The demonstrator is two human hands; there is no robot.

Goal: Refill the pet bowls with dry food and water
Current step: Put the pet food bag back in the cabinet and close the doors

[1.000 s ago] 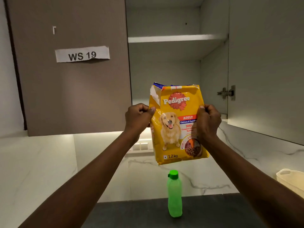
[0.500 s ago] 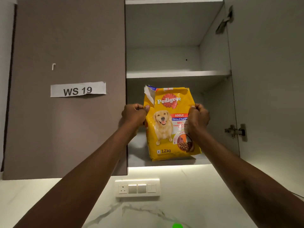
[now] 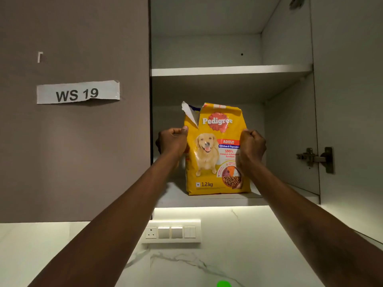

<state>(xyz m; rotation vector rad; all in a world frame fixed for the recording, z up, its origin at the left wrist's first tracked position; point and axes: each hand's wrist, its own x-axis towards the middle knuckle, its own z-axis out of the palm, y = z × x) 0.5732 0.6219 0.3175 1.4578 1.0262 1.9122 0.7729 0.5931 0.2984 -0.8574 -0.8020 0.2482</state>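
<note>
Overhead, the left hand (image 3: 173, 142) and right hand (image 3: 251, 147) are each curling round a side edge of the yellow plastic Pedigree dog-food bag (image 3: 215, 160) (top corner torn open), which is seemingly resting on the white lower cabinet shelf (image 3: 176, 195).

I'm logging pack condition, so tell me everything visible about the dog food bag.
The dog food bag looks like glossy yellow plastic, printed Pedigree, Adult, 1.2 kg, showing a dog. One top corner is torn open. It stands upright on the lower cabinet shelf, with the left hand and right hand gripping its side edges.
</note>
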